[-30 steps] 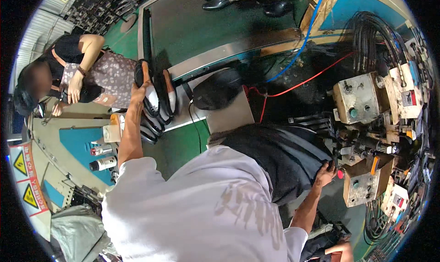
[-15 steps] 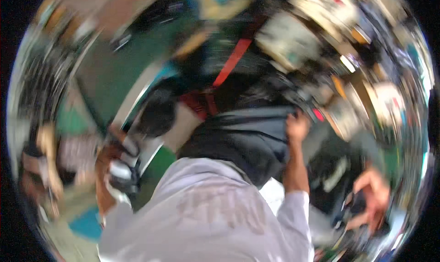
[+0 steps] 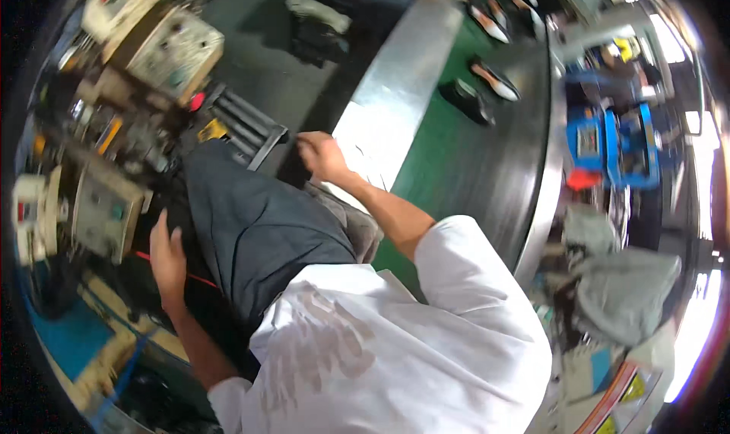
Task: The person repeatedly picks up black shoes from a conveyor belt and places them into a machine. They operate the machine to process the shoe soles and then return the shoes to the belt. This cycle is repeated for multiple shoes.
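Note:
My left hand [image 3: 167, 258] hangs in the air beside my dark-trousered leg [image 3: 258, 213], fingers stretched out and nothing in them. Nearest to it is a grey machine control box [image 3: 106, 213]. My right hand [image 3: 323, 159] is over the near edge of a shiny metal ledge [image 3: 399, 77], its fingers loosely bent and no object visible in it. Beyond the ledge runs a green and dark conveyor belt [image 3: 449, 172]. On it lie a black shoe [image 3: 465, 102] and a dark shoe with a pale inside [image 3: 494, 80].
Several more shoes [image 3: 490, 23] sit farther up the belt. Across it are blue bins [image 3: 608, 145] and a grey cloth cover [image 3: 627, 293]. A second control box [image 3: 175, 54] stands at the upper left, near a dark slatted metal frame [image 3: 247, 122].
My view and body have turned, bringing the conveyor to my right. My left hand, earlier at a blurred dark-and-white object, is now free of it. My right hand has moved to the ledge.

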### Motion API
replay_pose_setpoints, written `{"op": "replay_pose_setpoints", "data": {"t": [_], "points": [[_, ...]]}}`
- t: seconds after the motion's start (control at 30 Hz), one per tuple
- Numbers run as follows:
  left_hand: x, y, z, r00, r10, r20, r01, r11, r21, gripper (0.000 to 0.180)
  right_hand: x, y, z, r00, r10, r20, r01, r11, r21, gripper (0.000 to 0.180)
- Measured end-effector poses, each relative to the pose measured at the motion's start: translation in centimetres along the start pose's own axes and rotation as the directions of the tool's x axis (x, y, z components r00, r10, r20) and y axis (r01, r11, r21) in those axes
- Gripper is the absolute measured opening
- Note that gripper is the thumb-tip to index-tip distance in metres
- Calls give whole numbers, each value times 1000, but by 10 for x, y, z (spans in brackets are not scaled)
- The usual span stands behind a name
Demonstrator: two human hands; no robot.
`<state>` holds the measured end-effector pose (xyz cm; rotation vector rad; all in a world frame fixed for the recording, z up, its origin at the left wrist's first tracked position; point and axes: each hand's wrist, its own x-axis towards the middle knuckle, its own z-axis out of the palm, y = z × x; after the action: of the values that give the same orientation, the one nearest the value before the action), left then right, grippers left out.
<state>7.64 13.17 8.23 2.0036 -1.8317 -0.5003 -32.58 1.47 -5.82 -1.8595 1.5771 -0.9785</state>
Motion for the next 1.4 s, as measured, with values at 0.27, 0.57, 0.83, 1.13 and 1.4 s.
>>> {"op": "replay_pose_setpoints", "data": {"t": [0.27, 0.57, 0.83, 1.13, 1.4], "points": [[109, 204, 79, 698, 622, 355, -548, 783, -294, 40, -222, 235, -280, 681, 544, -491, -724, 602, -337, 52], [60, 124, 99, 874, 277, 399, -208, 956, -208, 32, -78, 357, -430, 793, 479, -377, -608, 579, -543, 99], [2, 63, 28, 942, -145, 303, 117, 987, 106, 29, 45, 357, -408, 824, 545, -158, -506, 580, -638, 107], [58, 109, 81, 940, 192, 282, -133, 967, -216, 26, -98, 295, -330, 504, 656, -562, -740, 664, 111, 75], [95, 197, 125, 869, 407, 281, -98, 699, -709, 41, -126, 86, -205, 524, 779, 344, -339, -180, 923, 54]]}}
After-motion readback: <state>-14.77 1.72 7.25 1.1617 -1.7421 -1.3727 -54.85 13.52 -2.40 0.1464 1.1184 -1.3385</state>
